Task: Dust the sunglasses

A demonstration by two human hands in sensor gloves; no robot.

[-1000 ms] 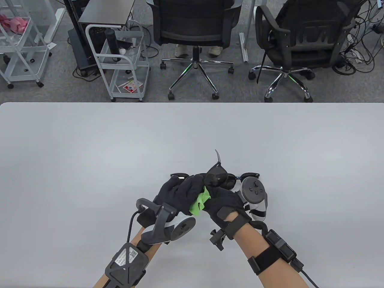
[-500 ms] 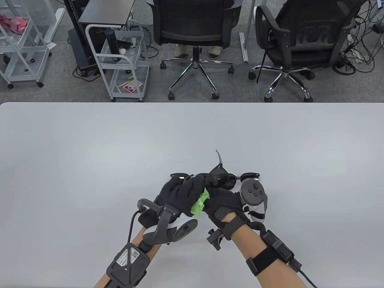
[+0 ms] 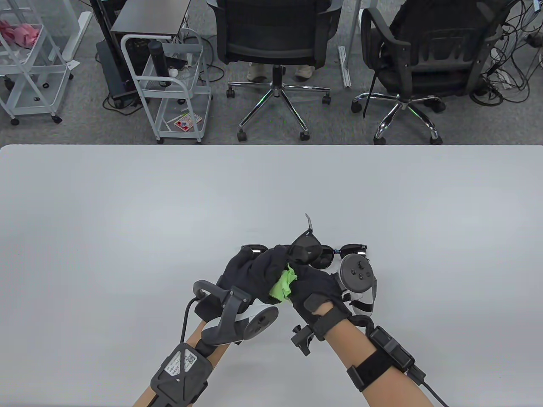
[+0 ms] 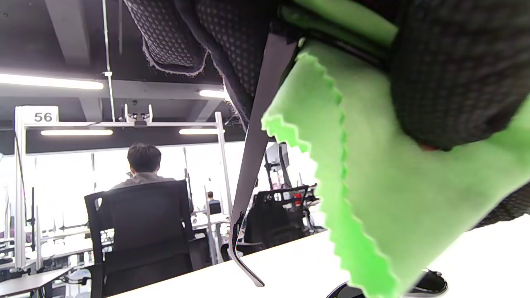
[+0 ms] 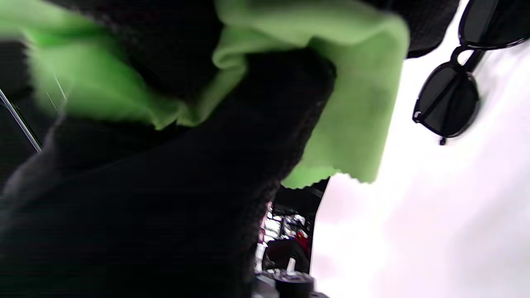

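Note:
Low over the table's front middle I hold up a pair of black sunglasses [image 3: 305,250], one temple arm [image 4: 254,157] sticking out from them. My left hand [image 3: 254,271] grips their frame. My right hand [image 3: 312,284] pinches a green cloth [image 3: 282,286] against them; the cloth [image 4: 372,174] folds around those fingers [image 5: 256,124]. The covered lens is hidden. A second black pair [image 3: 354,249] lies on the white table [image 3: 127,212] just behind the hands, its dark lenses [image 5: 449,103] showing in the right wrist view.
Beyond the table's far edge stand two black office chairs [image 3: 275,38] [image 3: 428,46] and a white wire cart [image 3: 169,85]. A person sits with their back turned in the left wrist view [image 4: 143,165].
Both hands stay in place with only small shifts. The right wrist has drifted slightly left and the green cloth has bunched a little higher between the hands.

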